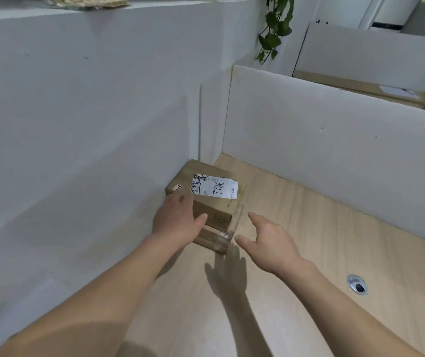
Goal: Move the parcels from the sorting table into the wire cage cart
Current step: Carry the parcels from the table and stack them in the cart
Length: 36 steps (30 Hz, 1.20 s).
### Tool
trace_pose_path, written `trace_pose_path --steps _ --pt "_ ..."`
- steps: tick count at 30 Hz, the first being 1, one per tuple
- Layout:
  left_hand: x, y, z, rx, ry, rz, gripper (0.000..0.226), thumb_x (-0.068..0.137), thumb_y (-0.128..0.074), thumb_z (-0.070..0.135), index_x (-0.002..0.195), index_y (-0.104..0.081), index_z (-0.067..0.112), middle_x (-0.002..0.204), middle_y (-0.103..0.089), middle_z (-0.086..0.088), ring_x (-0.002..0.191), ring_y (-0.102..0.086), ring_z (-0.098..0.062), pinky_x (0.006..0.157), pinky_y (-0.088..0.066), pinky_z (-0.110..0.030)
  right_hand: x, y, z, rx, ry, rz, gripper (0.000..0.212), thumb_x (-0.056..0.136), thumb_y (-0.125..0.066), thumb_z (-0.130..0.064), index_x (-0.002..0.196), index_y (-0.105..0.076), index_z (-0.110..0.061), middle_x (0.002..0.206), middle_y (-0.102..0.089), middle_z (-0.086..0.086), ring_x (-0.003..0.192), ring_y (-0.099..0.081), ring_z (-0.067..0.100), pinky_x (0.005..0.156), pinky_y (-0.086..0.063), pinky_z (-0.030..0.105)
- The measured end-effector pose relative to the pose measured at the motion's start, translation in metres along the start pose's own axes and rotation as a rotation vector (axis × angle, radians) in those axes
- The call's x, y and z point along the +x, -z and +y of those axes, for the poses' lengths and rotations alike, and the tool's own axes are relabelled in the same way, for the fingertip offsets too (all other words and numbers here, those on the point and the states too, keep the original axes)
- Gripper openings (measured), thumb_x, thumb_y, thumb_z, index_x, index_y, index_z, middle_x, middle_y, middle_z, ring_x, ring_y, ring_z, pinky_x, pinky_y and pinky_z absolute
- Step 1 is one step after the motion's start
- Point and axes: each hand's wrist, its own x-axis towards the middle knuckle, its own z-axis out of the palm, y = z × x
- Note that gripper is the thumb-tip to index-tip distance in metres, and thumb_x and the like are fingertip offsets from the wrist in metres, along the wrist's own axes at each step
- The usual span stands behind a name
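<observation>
Resting on the pale wood-grain sorting table [296, 228], tucked into the corner of white partition panels [335, 150]: brown cardboard parcel [207, 199] with white label. Left hand [178, 217] lies on its near-left edge, fingers extended; right hand [268, 240] hovers beside, fingers spread

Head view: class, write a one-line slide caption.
Left hand rests on a labelled cardboard parcel in the table corner; right hand reaches in, open.
</observation>
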Motion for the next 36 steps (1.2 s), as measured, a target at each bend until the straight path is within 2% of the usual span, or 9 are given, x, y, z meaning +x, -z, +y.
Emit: trace_pose_path --steps 3,7,13,15,19,23,27,30,36 --pt "0.025 -0.005 -0.009 -0.048 0.008 0.010 0.065 0.092 -0.055 0.052 0.147 -0.039 0.021 0.149 -0.040 -0.005 0.138 -0.034 -0.027 0.102 -0.044 -0.042 0.025 -0.007 -0.009 0.038 0.012 -0.011 0.063 0.091 -0.058 -0.054 0.147 -0.041 -0.031 0.137 -0.058 0.001 0.124 -0.056 0.027 0.094 -0.049 0.039" --pt "0.049 -0.011 -0.017 -0.046 0.023 0.024 0.059 0.090 -0.058 0.051 0.138 -0.046 0.020 0.140 -0.047 -0.010 0.130 -0.038 -0.032 0.103 -0.044 -0.044 0.050 -0.013 -0.020 0.103 0.000 -0.027 0.057 0.093 -0.056 -0.049 0.145 -0.041 -0.029 0.136 -0.055 0.004 0.122 -0.055 0.030 0.095 -0.047 0.039" --pt "0.073 -0.020 -0.020 -0.001 0.060 0.054 0.054 0.091 -0.053 0.055 0.126 -0.051 0.013 0.131 -0.051 -0.016 0.124 -0.039 -0.035 0.105 -0.036 -0.041 0.074 -0.027 -0.028 0.173 -0.013 -0.030 0.029 0.094 -0.056 -0.046 0.115 -0.054 -0.027 0.109 -0.060 0.001 0.093 -0.058 0.026 0.078 -0.046 0.036" --pt "0.078 -0.022 -0.019 0.032 0.088 0.054 0.057 0.090 -0.053 0.058 0.125 -0.052 0.013 0.130 -0.053 -0.018 0.123 -0.041 -0.036 0.104 -0.034 -0.041 0.075 -0.029 -0.027 0.230 -0.033 0.000 0.032 0.094 -0.059 -0.039 0.122 -0.056 -0.024 0.106 -0.062 0.000 0.091 -0.058 0.024 0.075 -0.043 0.034" --pt "0.081 -0.020 -0.010 0.012 0.157 0.055 0.061 0.085 -0.059 0.058 0.123 -0.053 0.011 0.128 -0.051 -0.018 0.121 -0.042 -0.037 0.106 -0.035 -0.042 0.076 -0.030 -0.018 0.311 -0.081 0.059 0.040 0.095 -0.061 -0.038 0.133 -0.057 -0.023 0.103 -0.058 -0.006 0.094 -0.058 0.020 0.080 -0.044 0.031" --pt "0.083 -0.022 -0.007 -0.251 0.202 -0.022 0.060 0.083 -0.071 0.046 0.127 -0.049 0.011 0.127 -0.046 -0.014 0.113 -0.054 -0.033 0.097 -0.047 -0.038 0.077 -0.030 -0.010 0.483 -0.181 0.058 0.047 0.093 -0.066 -0.040 0.136 -0.056 -0.025 0.113 -0.059 -0.006 0.105 -0.060 0.019 0.096 -0.051 0.039" --pt "0.074 -0.019 -0.004 -0.288 0.142 -0.005 0.057 0.079 -0.072 0.039 0.128 -0.052 0.018 0.122 -0.056 -0.008 0.112 -0.056 -0.028 0.091 -0.050 -0.037 0.068 -0.028 -0.007 0.563 -0.190 0.096 0.044 0.092 -0.068 -0.035 0.134 -0.059 -0.023 0.107 -0.059 -0.010 0.102 -0.059 0.014 0.094 -0.050 0.034" --pt "0.058 -0.018 0.006 -0.338 0.092 0.015 0.057 0.081 -0.072 0.034 0.132 -0.051 0.020 0.125 -0.050 -0.005 0.114 -0.054 -0.026 0.093 -0.048 -0.035 0.050 -0.028 0.001 0.599 -0.188 0.191 0.037 0.091 -0.070 -0.032 0.126 -0.063 -0.023 0.099 -0.061 -0.016 0.095 -0.059 0.009 0.086 -0.049 0.030" --pt "0.021 -0.027 0.055 -0.346 -0.070 0.039 0.060 0.082 -0.069 0.025 0.139 -0.049 0.020 0.133 -0.047 -0.005 0.122 -0.048 -0.026 0.094 -0.040 -0.029 -0.002 -0.026 0.037 0.677 -0.295 0.343 0.027 0.088 -0.070 -0.027 0.115 -0.065 -0.026 0.087 -0.062 -0.012 0.085 -0.061 0.009 0.082 -0.053 0.035"
